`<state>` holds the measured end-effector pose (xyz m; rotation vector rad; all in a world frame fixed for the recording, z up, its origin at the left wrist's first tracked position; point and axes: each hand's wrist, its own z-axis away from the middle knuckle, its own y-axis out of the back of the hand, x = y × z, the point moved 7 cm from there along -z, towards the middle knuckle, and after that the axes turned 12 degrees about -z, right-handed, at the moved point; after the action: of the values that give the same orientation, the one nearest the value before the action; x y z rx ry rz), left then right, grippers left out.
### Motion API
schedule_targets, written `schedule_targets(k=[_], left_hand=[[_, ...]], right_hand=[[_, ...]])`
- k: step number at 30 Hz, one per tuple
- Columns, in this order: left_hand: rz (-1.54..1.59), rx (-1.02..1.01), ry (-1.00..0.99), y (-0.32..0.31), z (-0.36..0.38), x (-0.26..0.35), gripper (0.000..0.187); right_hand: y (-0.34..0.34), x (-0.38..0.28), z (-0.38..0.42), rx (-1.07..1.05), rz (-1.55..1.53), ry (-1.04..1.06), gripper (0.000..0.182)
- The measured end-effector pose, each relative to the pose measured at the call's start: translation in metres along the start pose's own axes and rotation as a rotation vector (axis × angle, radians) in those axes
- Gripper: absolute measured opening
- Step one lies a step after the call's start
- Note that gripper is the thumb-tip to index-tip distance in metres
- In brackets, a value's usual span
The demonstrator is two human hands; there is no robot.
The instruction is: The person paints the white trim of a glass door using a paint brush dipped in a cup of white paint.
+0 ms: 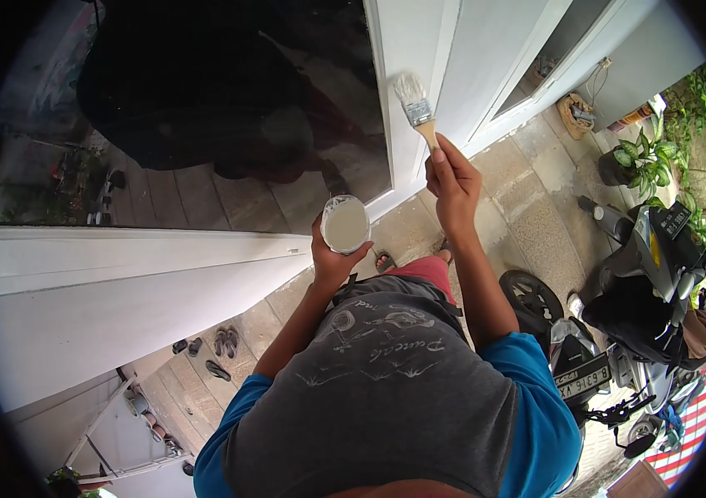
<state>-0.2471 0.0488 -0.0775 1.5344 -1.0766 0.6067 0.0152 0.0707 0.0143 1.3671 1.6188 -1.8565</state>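
My left hand is wrapped around a small round tub of pale paint, held upright in front of my chest. White paint smears mark the tub's rim. In my right hand is a paintbrush, gripped by its wooden handle with the bristles pointing up and away from me. Whitish paint coats the bristles, which overlap the white frame beside the dark window in this view.
Parked motorcycles stand on the right, near a potted plant and a woven basket. Sandals lie on the tiled floor at the left. A white ledge runs below the window.
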Motion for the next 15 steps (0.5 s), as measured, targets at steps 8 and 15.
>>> schedule_targets(k=[8, 15], left_hand=[[0.035, 0.026, -0.004, 0.001, 0.000, 0.003, 0.099], [0.061, 0.029, 0.008, 0.000, 0.007, -0.003, 0.099]], right_hand=[[0.157, 0.225, 0.030, 0.161, 0.435, -0.203, 0.036], [0.088, 0.134, 0.021, 0.166, 0.499, -0.392, 0.030]])
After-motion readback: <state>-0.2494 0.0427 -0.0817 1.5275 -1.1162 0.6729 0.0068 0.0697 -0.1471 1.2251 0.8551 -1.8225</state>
